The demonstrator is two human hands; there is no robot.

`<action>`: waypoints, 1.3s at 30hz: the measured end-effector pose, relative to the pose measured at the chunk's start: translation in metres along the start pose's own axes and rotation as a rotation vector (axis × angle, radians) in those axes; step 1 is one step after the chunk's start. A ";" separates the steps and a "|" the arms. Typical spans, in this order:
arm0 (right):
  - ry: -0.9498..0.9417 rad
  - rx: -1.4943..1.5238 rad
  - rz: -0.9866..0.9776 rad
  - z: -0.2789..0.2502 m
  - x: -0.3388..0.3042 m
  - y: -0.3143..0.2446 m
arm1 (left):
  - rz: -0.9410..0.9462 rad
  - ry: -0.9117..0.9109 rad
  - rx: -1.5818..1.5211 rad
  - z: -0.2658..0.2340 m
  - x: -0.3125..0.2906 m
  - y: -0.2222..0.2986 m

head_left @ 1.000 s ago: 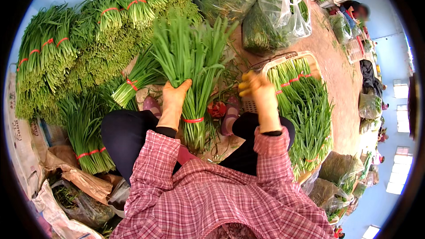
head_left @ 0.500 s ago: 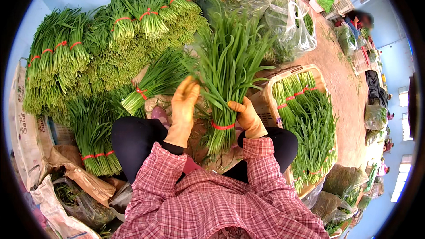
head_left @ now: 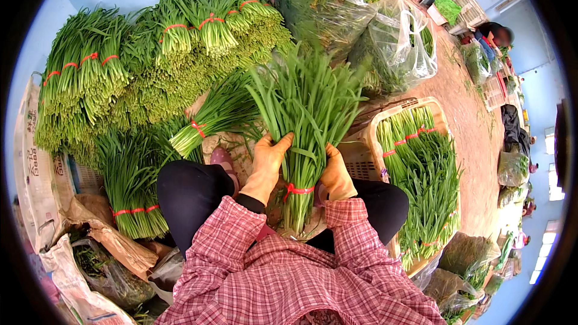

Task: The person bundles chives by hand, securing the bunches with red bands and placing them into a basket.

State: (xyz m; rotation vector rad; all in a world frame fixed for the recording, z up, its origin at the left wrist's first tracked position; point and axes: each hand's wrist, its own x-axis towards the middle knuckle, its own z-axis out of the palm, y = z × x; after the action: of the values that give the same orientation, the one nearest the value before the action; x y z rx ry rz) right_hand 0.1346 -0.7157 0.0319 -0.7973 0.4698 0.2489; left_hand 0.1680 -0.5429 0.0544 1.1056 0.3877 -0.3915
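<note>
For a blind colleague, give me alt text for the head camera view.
Both hands, left hand and right hand, grip an upright bundle of green chives tied with a red band. Stacks of tied bundles lie to the left, and a basket of more to the right.

A single head-worn fisheye looks steeply down over the person's chest and knees, close to the hands (head_left: 301, 168) and the bunch (head_left: 304, 126) they grip. Its round frame (edges bending strongly) takes in the piled greens (head_left: 162, 66) ahead-left and the crate (head_left: 376, 121) to the right.
</note>
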 end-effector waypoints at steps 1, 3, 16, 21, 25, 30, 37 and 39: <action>-0.023 -0.002 -0.015 0.003 -0.005 0.001 | 0.057 0.002 -0.096 -0.003 0.002 -0.008; -0.057 -0.058 -0.023 0.003 -0.005 0.004 | 0.044 -0.094 -0.271 -0.011 0.007 -0.020; 0.164 -0.234 -0.067 0.028 -0.008 -0.026 | 0.153 -0.281 -0.318 -0.001 -0.002 -0.016; -0.038 -0.263 -0.214 0.022 -0.005 -0.015 | -0.081 -0.111 -0.066 -0.001 0.008 -0.027; 0.199 -0.360 -0.150 0.028 0.003 -0.012 | -0.041 -0.071 -0.179 0.000 0.005 -0.030; 0.242 -0.176 -0.063 0.029 -0.004 -0.023 | -0.050 -0.044 -0.258 -0.009 0.007 -0.037; 0.217 -0.262 -0.125 0.028 -0.003 -0.022 | -0.041 -0.155 -0.258 -0.006 0.001 -0.023; 0.245 -0.291 -0.128 0.032 -0.004 -0.026 | 0.011 -0.208 -0.183 -0.003 0.002 -0.025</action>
State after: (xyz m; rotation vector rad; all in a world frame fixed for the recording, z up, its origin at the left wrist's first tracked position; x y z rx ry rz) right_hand 0.1513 -0.7101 0.0696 -1.1457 0.6181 0.1010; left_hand 0.1569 -0.5505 0.0330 0.8792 0.2281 -0.4482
